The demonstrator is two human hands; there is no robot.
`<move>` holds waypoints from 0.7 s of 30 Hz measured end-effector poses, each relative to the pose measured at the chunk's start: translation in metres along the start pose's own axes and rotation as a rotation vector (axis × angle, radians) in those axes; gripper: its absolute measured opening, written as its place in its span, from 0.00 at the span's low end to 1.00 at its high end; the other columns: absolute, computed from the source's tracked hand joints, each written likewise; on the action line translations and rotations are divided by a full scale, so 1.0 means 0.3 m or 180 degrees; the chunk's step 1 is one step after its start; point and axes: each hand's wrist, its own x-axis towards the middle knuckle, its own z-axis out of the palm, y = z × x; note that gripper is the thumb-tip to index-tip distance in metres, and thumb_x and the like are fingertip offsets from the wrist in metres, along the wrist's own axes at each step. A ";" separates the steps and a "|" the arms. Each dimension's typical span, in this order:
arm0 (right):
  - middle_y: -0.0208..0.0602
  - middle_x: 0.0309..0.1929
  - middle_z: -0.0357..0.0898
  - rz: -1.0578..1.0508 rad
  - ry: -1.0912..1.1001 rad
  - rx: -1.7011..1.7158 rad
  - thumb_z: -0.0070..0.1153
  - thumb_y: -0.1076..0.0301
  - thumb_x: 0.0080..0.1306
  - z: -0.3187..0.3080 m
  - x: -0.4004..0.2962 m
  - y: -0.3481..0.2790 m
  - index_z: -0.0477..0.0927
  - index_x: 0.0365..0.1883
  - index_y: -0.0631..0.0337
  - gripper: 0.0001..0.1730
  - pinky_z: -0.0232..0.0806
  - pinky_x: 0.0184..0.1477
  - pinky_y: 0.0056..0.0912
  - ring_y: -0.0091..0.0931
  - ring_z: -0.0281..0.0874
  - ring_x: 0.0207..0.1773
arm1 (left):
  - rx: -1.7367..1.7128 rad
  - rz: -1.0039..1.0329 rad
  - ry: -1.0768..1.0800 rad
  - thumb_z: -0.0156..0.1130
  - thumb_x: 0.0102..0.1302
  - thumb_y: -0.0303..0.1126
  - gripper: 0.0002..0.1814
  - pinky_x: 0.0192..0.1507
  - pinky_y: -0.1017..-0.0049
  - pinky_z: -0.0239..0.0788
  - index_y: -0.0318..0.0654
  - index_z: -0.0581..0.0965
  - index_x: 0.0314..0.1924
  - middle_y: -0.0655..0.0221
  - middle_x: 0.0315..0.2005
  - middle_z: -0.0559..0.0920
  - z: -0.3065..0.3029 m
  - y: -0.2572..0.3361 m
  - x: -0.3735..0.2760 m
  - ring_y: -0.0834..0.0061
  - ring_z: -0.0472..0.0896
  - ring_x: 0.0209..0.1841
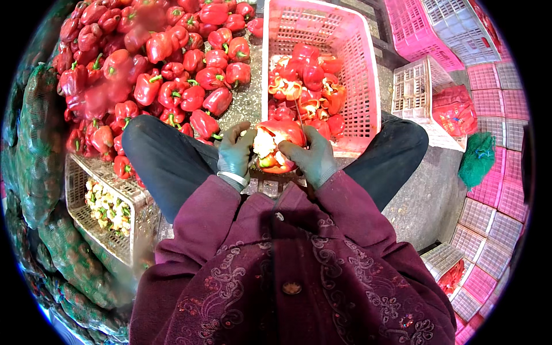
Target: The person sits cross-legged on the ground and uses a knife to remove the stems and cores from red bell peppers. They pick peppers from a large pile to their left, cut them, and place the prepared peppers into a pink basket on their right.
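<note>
A cut-open red bell pepper (284,131) is between my two gloved hands, its pale seed core (261,143) showing on the left side. My right hand (312,153) grips the pepper, with the thumb pressed on the cut flesh. A thin, blade-like strip (299,113) sticks up by the right fingers; its lower end is hidden. My left hand (236,148) has its thumb and fingertips at the core side of the pepper. Just beyond the hands, a pink plastic crate (360,99) holds opened red pepper pieces (308,79).
Whole red bell peppers (172,73) are heaped at front left. A crate (99,161) of pale cores (108,207) lies by my left knee. Green mesh sacks (41,146) line the left. To the right are a white crate (412,92), a green net (477,159) and stacked crates (487,172).
</note>
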 end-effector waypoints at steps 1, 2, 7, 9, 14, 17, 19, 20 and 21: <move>0.42 0.39 0.82 -0.0007 0.0009 0.0108 0.67 0.58 0.56 0.007 0.006 0.014 0.77 0.50 0.72 0.29 0.72 0.42 0.32 0.24 0.79 0.40 | 0.0696 0.0859 0.0155 0.59 0.65 0.27 0.19 0.43 0.73 0.73 0.32 0.75 0.56 0.60 0.44 0.79 0.004 -0.008 0.002 0.71 0.79 0.43; 0.42 0.40 0.82 -0.0013 0.0018 0.0217 0.67 0.58 0.56 0.015 0.012 0.027 0.77 0.50 0.72 0.30 0.72 0.42 0.32 0.25 0.79 0.40 | 0.1382 0.1541 0.0207 0.59 0.64 0.27 0.19 0.48 0.69 0.72 0.33 0.75 0.56 0.56 0.45 0.79 -0.014 -0.011 -0.017 0.65 0.79 0.45; 0.42 0.38 0.82 0.0098 0.0026 0.0634 0.65 0.58 0.57 0.005 0.038 0.063 0.78 0.45 0.72 0.26 0.72 0.41 0.33 0.26 0.79 0.37 | 0.3359 0.3591 -0.0996 0.64 0.57 0.29 0.24 0.52 0.61 0.71 0.37 0.75 0.55 0.50 0.54 0.74 0.022 0.213 -0.154 0.51 0.77 0.51; 0.41 0.36 0.82 0.0257 -0.0048 0.0872 0.65 0.58 0.57 -0.001 0.034 0.038 0.79 0.43 0.71 0.25 0.72 0.40 0.33 0.26 0.79 0.36 | 0.3792 0.3371 -0.1336 0.65 0.56 0.33 0.29 0.52 0.58 0.70 0.41 0.73 0.59 0.49 0.58 0.71 0.026 0.209 -0.168 0.50 0.77 0.51; 0.42 0.31 0.81 0.0327 0.0093 -0.0304 0.66 0.57 0.56 -0.010 0.042 0.044 0.79 0.38 0.69 0.22 0.71 0.35 0.30 0.26 0.79 0.34 | 0.4623 0.2738 -0.1693 0.62 0.57 0.40 0.29 0.47 0.53 0.70 0.47 0.71 0.60 0.48 0.58 0.69 0.034 0.190 -0.149 0.48 0.76 0.48; 0.45 0.30 0.81 0.0760 -0.0249 0.0032 0.67 0.53 0.53 -0.023 0.039 0.021 0.79 0.35 0.71 0.26 0.70 0.36 0.34 0.29 0.80 0.34 | 0.4924 0.2389 -0.2057 0.63 0.56 0.41 0.29 0.44 0.52 0.70 0.48 0.71 0.59 0.48 0.55 0.69 0.032 0.219 -0.126 0.48 0.77 0.46; 0.48 0.30 0.80 0.0842 -0.0326 -0.0177 0.67 0.50 0.51 -0.024 0.062 0.047 0.79 0.34 0.72 0.29 0.70 0.38 0.38 0.32 0.80 0.35 | 0.5235 0.2334 -0.2205 0.63 0.55 0.41 0.29 0.43 0.52 0.70 0.49 0.71 0.58 0.49 0.52 0.69 0.037 0.224 -0.126 0.49 0.77 0.44; 0.50 0.30 0.80 0.0790 -0.0327 -0.0344 0.66 0.48 0.50 -0.027 0.077 0.066 0.78 0.34 0.72 0.31 0.70 0.38 0.39 0.34 0.80 0.36 | 0.5269 0.2545 -0.2243 0.65 0.55 0.43 0.29 0.40 0.52 0.69 0.49 0.71 0.57 0.52 0.47 0.70 0.031 0.214 -0.115 0.50 0.78 0.40; 0.52 0.30 0.79 0.0548 -0.0262 -0.0624 0.66 0.47 0.49 -0.025 0.102 0.093 0.78 0.33 0.72 0.32 0.70 0.39 0.40 0.35 0.80 0.36 | 0.5371 0.2409 -0.2249 0.65 0.55 0.44 0.29 0.40 0.51 0.69 0.49 0.71 0.57 0.52 0.46 0.70 0.038 0.212 -0.112 0.50 0.79 0.40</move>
